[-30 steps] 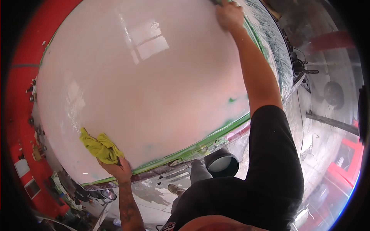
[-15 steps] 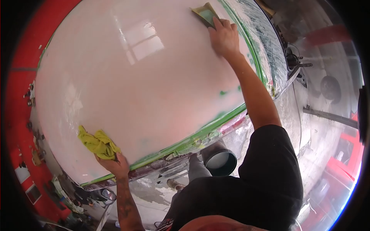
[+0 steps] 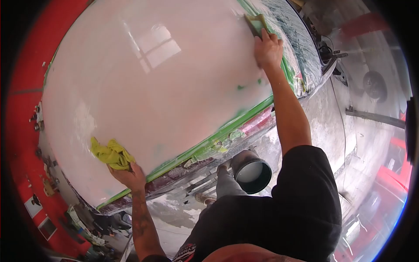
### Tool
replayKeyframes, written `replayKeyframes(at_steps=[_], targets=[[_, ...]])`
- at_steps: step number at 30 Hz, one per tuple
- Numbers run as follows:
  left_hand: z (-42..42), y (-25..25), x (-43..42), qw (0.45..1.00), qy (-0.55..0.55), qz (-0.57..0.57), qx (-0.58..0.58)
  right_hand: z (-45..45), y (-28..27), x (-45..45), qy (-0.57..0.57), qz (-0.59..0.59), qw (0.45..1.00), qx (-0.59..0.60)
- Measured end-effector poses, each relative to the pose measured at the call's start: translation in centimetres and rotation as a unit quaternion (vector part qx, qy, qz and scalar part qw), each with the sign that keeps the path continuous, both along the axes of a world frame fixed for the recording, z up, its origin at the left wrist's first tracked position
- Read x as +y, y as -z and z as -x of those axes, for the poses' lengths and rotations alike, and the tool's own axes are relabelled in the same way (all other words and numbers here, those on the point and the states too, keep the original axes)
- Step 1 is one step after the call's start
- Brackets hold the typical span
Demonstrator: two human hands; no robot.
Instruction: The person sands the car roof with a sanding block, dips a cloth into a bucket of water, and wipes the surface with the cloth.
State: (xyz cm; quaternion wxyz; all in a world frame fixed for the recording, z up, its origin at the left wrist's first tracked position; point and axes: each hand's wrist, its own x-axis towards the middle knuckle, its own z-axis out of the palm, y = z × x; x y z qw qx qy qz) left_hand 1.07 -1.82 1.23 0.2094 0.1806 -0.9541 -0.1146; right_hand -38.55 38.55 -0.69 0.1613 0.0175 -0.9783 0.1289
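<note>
My right hand [image 3: 268,51] grips a pale green sanding block wrapped in olive sandpaper [image 3: 257,22], near the far right edge of a wet, glossy, pale pink car roof panel [image 3: 152,105]. The block lies beside the green border [image 3: 286,72] of the panel. At the near left, my left hand [image 3: 130,177] is closed around a crumpled yellow-green cloth [image 3: 111,153], resting on the panel. Part of the cloth is hidden behind my fingers.
A dark bucket [image 3: 268,172] of cloudy liquid stands on the floor beside my leg. Plastic film [image 3: 297,32] covers the surface past the right border. A metal bar [image 3: 375,118] juts out at the right. Assorted items lie along the red wall [image 3: 26,131] at left.
My right hand has moved the sanding block right and slightly down, closer to the green border. My left hand and the cloth stay at nearly the same place on the panel. The view has shifted slightly.
</note>
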Motion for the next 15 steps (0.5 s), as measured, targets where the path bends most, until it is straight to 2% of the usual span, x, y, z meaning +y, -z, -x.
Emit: replayKeyframes(at_steps=[1,3,5,8,9,11,12,15], targets=[[-0.2,0.0,0.3,1.000,-0.004,-0.003,-0.005,-0.3,0.0,0.2,0.034,0.004,0.999,0.019],[-0.1,0.2,0.2,0.999,0.010,0.020,0.028,-4.3,0.4,-3.4,-0.046,-0.006,0.999,0.020],[-0.1,0.2,0.2,0.999,0.020,0.026,0.034,-11.7,-1.1,-8.3,-0.159,0.066,0.985,0.031],[-0.4,0.0,0.2,0.999,0.016,0.032,0.023,-13.9,-1.2,-5.5,-0.209,0.075,0.974,0.047],[-0.2,0.2,0.0,0.999,0.020,0.042,0.026,-12.1,0.1,-2.7,-0.150,-0.003,0.984,0.096],[-0.3,0.4,-0.4,0.998,0.024,0.049,0.019,-9.2,1.0,3.5,0.012,-0.004,1.000,0.022],[-0.1,0.5,-0.4,0.998,0.024,0.057,0.033,-8.8,2.3,5.5,0.057,-0.018,0.997,0.039],[-0.4,1.0,0.0,0.998,0.005,0.051,0.046,-13.4,-0.2,-0.6,-0.007,0.017,1.000,0.005]])
